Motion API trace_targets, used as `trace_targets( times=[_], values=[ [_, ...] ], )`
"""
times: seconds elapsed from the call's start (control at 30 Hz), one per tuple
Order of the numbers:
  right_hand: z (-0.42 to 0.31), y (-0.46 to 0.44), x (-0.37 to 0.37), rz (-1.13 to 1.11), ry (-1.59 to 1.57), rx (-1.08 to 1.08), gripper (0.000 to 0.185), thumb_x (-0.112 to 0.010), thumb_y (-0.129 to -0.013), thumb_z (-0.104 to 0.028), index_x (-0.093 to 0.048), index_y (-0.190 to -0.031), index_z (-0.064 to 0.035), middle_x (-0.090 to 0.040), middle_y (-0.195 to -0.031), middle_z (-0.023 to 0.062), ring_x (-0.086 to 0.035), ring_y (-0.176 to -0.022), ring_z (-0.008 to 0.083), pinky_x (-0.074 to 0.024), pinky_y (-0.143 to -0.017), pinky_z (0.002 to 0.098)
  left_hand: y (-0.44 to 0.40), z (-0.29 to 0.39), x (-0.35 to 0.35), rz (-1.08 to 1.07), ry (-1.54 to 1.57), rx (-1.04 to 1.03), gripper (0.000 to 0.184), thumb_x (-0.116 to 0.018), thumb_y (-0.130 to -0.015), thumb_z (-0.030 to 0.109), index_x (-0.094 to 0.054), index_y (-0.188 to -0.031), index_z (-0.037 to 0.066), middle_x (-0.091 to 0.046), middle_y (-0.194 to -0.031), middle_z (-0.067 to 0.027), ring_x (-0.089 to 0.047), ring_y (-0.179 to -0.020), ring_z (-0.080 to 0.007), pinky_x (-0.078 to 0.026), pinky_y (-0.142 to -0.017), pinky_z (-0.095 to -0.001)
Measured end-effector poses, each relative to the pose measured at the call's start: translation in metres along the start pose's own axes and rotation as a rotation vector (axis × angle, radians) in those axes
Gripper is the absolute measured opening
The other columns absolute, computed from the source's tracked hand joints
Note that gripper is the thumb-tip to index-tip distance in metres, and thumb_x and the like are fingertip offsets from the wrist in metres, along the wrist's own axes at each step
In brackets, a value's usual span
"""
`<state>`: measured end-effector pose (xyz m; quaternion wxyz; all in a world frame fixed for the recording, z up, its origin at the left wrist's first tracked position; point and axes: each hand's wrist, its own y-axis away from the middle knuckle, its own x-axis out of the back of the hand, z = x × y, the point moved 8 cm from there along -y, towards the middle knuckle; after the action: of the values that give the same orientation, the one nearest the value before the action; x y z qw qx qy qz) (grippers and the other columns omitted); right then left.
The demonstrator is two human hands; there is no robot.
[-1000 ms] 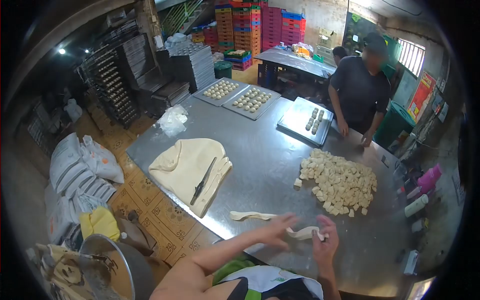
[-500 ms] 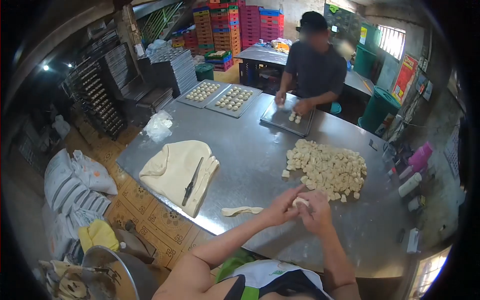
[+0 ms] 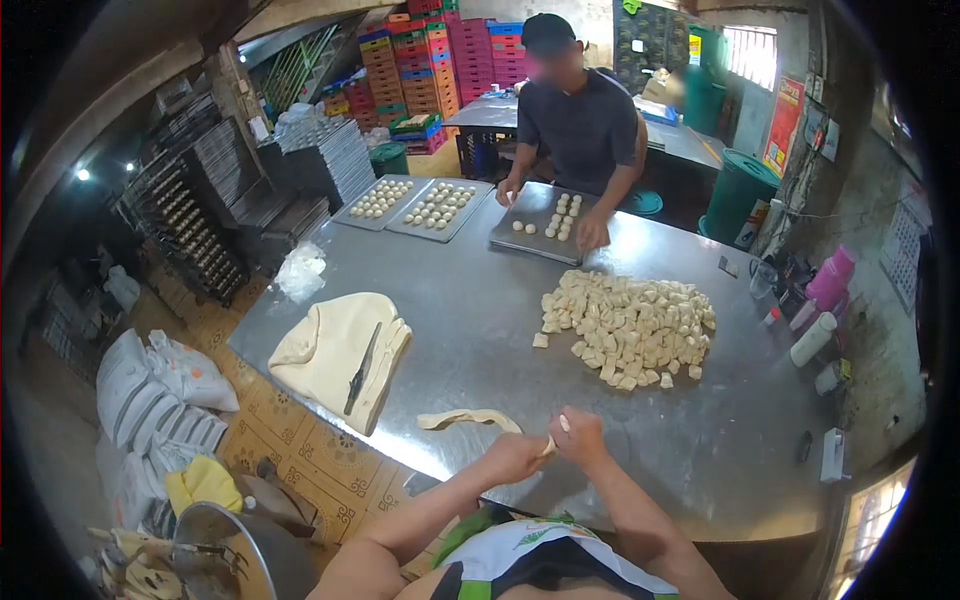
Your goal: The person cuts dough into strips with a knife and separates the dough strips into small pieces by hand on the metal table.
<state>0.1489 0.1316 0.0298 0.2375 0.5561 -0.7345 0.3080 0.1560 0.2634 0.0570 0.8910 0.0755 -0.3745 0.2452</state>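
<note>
A strip of dough (image 3: 462, 417) lies on the steel table, its near end running into my left hand (image 3: 514, 458). The fingers of that hand are closed round the strip, and a short bit of it shows between my two hands. My right hand (image 3: 578, 438) is closed on the dough at that end, with a pale tip showing above the fingers. Beyond my hands spreads a pile of cut dough pieces (image 3: 635, 325). At the left is a large folded slab of dough (image 3: 335, 340) with a dark-handled knife (image 3: 362, 372) resting on it.
Across the steel table (image 3: 440, 310), a co-worker (image 3: 575, 130) handles dough balls on a tray (image 3: 500, 238). Two filled trays (image 3: 445, 232) stand at the far left edge, near a flour heap (image 3: 300, 272). Bottles and a pink container (image 3: 828, 285) line the right side.
Both hands have moved nearer to me, away from the pile, and are now closed on the dough strip. The co-worker's tray shows more dough balls, and the camera view has shifted slightly.
</note>
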Motion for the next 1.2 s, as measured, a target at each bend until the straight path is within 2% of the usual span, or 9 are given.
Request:
trace_targets(
  times=[0.13, 0.2, 0.27, 0.47, 0.53, 0.73, 0.83, 0.93, 1.2],
  values=[
    [0.030, 0.000, -0.011, -0.175, 0.204, -0.372, 0.039, -0.075, -0.082, -0.036, -0.062, -0.097, -0.0031, -0.065, -0.107, 0.0205, -0.064, -0.096, 0.0398, -0.0512, -0.074, 0.0470, 0.010, -0.002, 0.022, -0.005, 0.441, 0.038, 0.025, -0.062, -0.084, 0.005, -0.065, -0.109, 0.005, -0.068, -0.101, -0.0142, -0.068, -0.091, -0.0297, -0.051, -0.072, -0.0406],
    [-0.018, 0.000, 0.006, 0.136, 0.059, 0.081, 0.045, -0.074, -0.082, -0.040, -0.065, -0.112, -0.0071, -0.067, -0.105, 0.0190, -0.064, -0.102, 0.0375, -0.0505, -0.084, 0.0472, 0.003, -0.028, 0.020, -0.008, 0.571, 0.153, 0.025, -0.061, -0.085, 0.004, -0.065, -0.110, 0.004, -0.068, -0.104, -0.0137, -0.068, -0.091, -0.0296, -0.051, -0.072, -0.0400],
    [-0.048, 0.007, 0.004, 0.010, -0.035, 0.065, 0.045, -0.072, -0.082, -0.041, -0.066, -0.113, -0.0085, -0.067, -0.104, 0.0178, -0.063, -0.102, 0.0375, -0.0504, -0.085, 0.0466, -0.003, -0.041, 0.051, 0.527, 0.178, -0.217, 0.028, -0.061, -0.085, 0.003, -0.065, -0.113, 0.003, -0.066, -0.111, -0.0144, -0.067, -0.091, -0.0278, -0.051, -0.072, -0.0393],
    [-0.069, -0.003, 0.006, 0.175, -0.209, 0.162, 0.047, -0.069, -0.083, -0.046, -0.067, -0.113, -0.0095, -0.068, -0.103, 0.0158, -0.064, -0.100, 0.0367, -0.0508, -0.085, 0.0446, -0.027, -0.061, 0.027, 0.205, 0.314, -0.210, 0.036, -0.061, -0.081, 0.000, -0.066, -0.116, 0.005, -0.069, -0.101, -0.0122, -0.069, -0.086, -0.0270, -0.053, -0.073, -0.0398],
    [-0.036, -0.001, -0.008, 0.091, -0.051, -0.142, 0.041, -0.071, -0.083, -0.038, -0.066, -0.110, -0.0075, -0.067, -0.103, 0.0157, -0.064, -0.100, 0.0367, -0.0519, -0.081, 0.0441, -0.025, -0.075, 0.004, 0.046, 0.235, 0.057, 0.038, -0.061, -0.079, -0.001, -0.067, -0.117, 0.007, -0.071, -0.094, -0.0107, -0.069, -0.083, -0.0284, -0.053, -0.073, -0.0411],
    [0.066, 0.027, -0.030, -0.216, 0.238, -0.623, 0.039, -0.071, -0.082, -0.034, -0.065, -0.109, -0.0063, -0.066, -0.103, 0.0165, -0.065, -0.097, 0.0369, -0.0522, -0.079, 0.0454, -0.010, -0.026, 0.003, -0.195, 0.223, -0.212, 0.036, -0.059, -0.082, 0.000, -0.067, -0.117, 0.006, -0.071, -0.090, -0.0096, -0.069, -0.081, -0.0269, -0.053, -0.075, -0.0386],
    [0.018, 0.030, -0.004, 0.212, 0.142, -0.194, 0.040, -0.071, -0.083, -0.035, -0.065, -0.110, -0.0062, -0.066, -0.105, 0.0172, -0.065, -0.095, 0.0369, -0.0520, -0.080, 0.0462, -0.023, -0.042, -0.006, -0.267, 0.532, 0.130, 0.035, -0.059, -0.087, 0.004, -0.065, -0.121, 0.003, -0.073, -0.097, -0.0119, -0.069, -0.089, -0.0284, -0.054, -0.084, -0.0370],
    [-0.020, 0.019, -0.019, 0.035, -0.068, 0.010, 0.040, -0.068, -0.084, -0.036, -0.065, -0.110, -0.0064, -0.065, -0.105, 0.0178, -0.065, -0.096, 0.0369, -0.0521, -0.081, 0.0457, -0.037, -0.026, 0.023, 0.364, 0.219, -0.375, 0.034, -0.057, -0.089, 0.005, -0.063, -0.123, 0.003, -0.072, -0.095, -0.0127, -0.069, -0.087, -0.0307, -0.054, -0.084, -0.0376],
    [-0.008, 0.005, 0.011, 0.141, -0.103, -0.134, 0.036, -0.068, -0.085, -0.035, -0.065, -0.108, -0.0062, -0.065, -0.106, 0.0186, -0.065, -0.095, 0.0365, -0.0519, -0.080, 0.0446, -0.042, -0.049, -0.017, -0.051, 0.066, 0.139, 0.036, -0.055, -0.088, -0.003, -0.062, -0.123, 0.003, -0.068, -0.103, -0.0166, -0.067, -0.099, -0.0337, -0.051, -0.084, -0.0371]
  ],
)
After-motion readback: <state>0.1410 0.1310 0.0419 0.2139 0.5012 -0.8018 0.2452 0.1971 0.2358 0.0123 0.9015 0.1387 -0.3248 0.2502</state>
